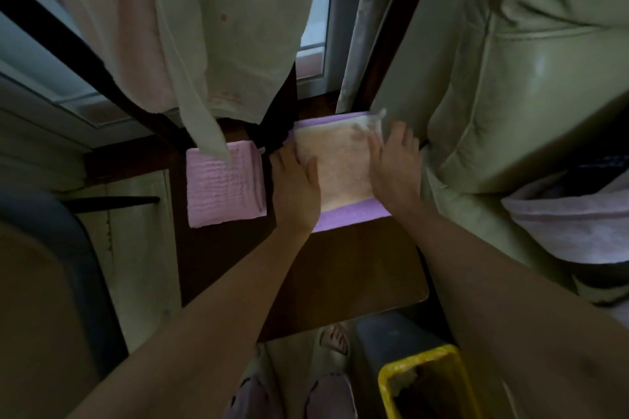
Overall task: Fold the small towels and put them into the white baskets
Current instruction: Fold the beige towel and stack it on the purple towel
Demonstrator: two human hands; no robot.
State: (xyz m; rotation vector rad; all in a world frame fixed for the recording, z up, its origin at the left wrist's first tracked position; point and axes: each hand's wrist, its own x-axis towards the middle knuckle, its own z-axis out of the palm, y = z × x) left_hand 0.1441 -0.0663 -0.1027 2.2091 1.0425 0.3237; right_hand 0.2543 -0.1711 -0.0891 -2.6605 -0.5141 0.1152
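Observation:
A cream small towel (340, 167) lies folded flat on top of a purple towel (354, 216) on the dark wooden table (340, 269). My left hand (296, 187) presses flat on the cream towel's left edge. My right hand (394, 163) lies flat on its right edge, fingers pointing to the far corner. To the left, a folded pink towel (226, 184) rests on the table. No white basket is in view.
Pale cloths (221, 31) hang from a dark rack over the table's far side. A cream sofa (520, 85) stands at the right with a pink cloth (571, 224) on it. A yellow-rimmed bin (425, 381) sits near my feet.

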